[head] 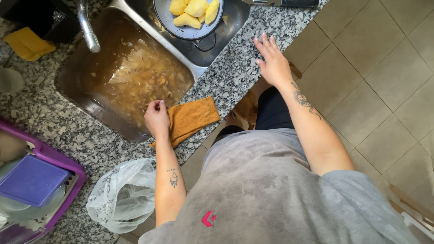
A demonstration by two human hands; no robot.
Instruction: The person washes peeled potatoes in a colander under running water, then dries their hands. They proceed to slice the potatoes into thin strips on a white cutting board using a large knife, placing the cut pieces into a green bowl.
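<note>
The left hand [157, 118] pinches the orange terry cloth [190, 118] on the speckled granite worktop [226, 81], near the sink of murky brown water [131, 72]; the right hand [272, 58] rests flat, open, empty. Peeled potatoes [192, 11] fill the colander; the sink remains undrained.

Murky brown water hides the sink's [77, 86] bottom; the colander [190, 30] is cut off above.

A speckled grey granite bench [226, 86] runs diagonally across the view, its front edge meeting a floor of large beige square tiles [379, 68] with thin pale grout lines. A steel double sink [77, 97] is sunk into the bench. Soft daylight falls evenly, with faint shadows on the floor.
</note>
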